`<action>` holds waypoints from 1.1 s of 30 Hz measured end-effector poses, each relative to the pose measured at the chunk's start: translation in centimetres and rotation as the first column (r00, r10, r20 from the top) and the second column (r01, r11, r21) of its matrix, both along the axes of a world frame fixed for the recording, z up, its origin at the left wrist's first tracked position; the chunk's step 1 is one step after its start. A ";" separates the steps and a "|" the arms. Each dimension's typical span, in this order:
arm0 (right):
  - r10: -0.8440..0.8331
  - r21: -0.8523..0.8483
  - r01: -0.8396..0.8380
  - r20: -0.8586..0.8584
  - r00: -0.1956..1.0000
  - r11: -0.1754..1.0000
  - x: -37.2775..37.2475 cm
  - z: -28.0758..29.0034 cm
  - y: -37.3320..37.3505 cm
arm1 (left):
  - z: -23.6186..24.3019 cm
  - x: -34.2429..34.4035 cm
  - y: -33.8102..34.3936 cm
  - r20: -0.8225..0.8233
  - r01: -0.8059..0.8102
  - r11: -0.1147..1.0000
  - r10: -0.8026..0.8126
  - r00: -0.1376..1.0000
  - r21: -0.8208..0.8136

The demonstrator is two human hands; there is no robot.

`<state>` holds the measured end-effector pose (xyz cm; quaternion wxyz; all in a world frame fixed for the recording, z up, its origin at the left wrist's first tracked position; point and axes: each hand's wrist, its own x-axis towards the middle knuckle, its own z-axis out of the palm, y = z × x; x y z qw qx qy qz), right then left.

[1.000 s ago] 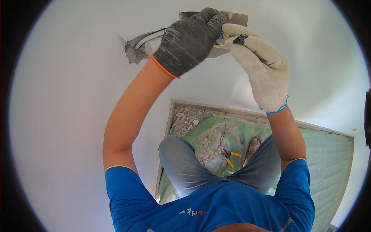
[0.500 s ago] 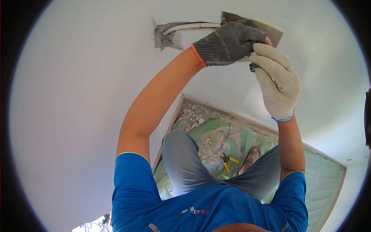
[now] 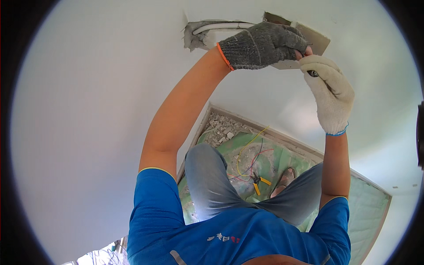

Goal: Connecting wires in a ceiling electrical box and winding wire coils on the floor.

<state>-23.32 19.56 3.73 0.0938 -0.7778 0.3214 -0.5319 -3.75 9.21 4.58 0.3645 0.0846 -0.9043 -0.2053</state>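
A small black piece sits in the curled fingers of the right hand, at the far right of the scene in front of the white wall; only a bit of it shows. That hand, in a cream glove with a blue edge, is nearly closed around it. The left hand, in a dark grey glove with an orange edge, has its fingers bent and bare fingertips meeting the right hand's; whether it pinches anything cannot be told. Just behind the left hand are a dark opening and, right of it, a tan panel. To the left, a white conduit runs along a broken recess. Nearer, on the green floor sheet, yellow-handled pliers lie among yellow, red and blue wires, between the person's knees. Rubble lies farther left, a sandalled foot right.
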 end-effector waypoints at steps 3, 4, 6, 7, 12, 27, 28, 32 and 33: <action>0.072 0.045 -0.077 0.109 0.991 0.996 -0.5 0.1 -0.4 | -0.6 -0.6 -0.9 -0.099 0.085 0.995 -0.079 0.992 0.058; 0.105 0.068 -0.116 0.148 0.983 0.991 -0.7 0.0 -0.5 | -0.6 -0.7 -1.0 -0.109 0.025 0.996 -0.034 0.993 -0.081; 0.120 0.112 -0.146 0.215 0.969 0.983 -1.3 -0.1 -1.0 | -0.8 -0.9 -1.2 -0.127 -0.017 0.977 -0.010 0.992 -0.214; 0.153 0.147 -0.200 0.282 0.947 0.969 -1.4 -0.2 -1.1 | -0.9 -0.9 -1.0 -0.167 -0.027 0.990 0.004 0.986 -0.141; 0.018 0.239 -0.204 0.607 0.795 0.949 -2.3 -1.0 -0.9 | -1.3 -1.7 -1.0 -0.205 -0.216 0.898 0.146 0.968 -0.383; -0.273 0.088 0.265 0.095 0.957 0.960 -2.1 -0.6 0.5 | -1.9 -3.6 0.9 -0.213 -0.442 0.750 0.388 0.897 -0.493; -0.293 0.128 0.280 0.090 0.952 0.951 -2.1 -0.4 0.7 | -1.9 -3.5 0.8 -0.216 -0.441 0.752 0.386 0.897 -0.489; -0.306 0.098 0.300 0.050 0.951 0.949 -2.8 -0.7 0.6 | -1.8 -3.0 -0.2 -0.179 -0.263 0.879 0.207 0.962 -0.399; -0.308 0.136 0.299 0.056 0.950 0.945 -2.6 -0.6 0.9 | -1.7 -3.0 -0.3 -0.185 -0.222 0.878 0.156 0.970 -0.424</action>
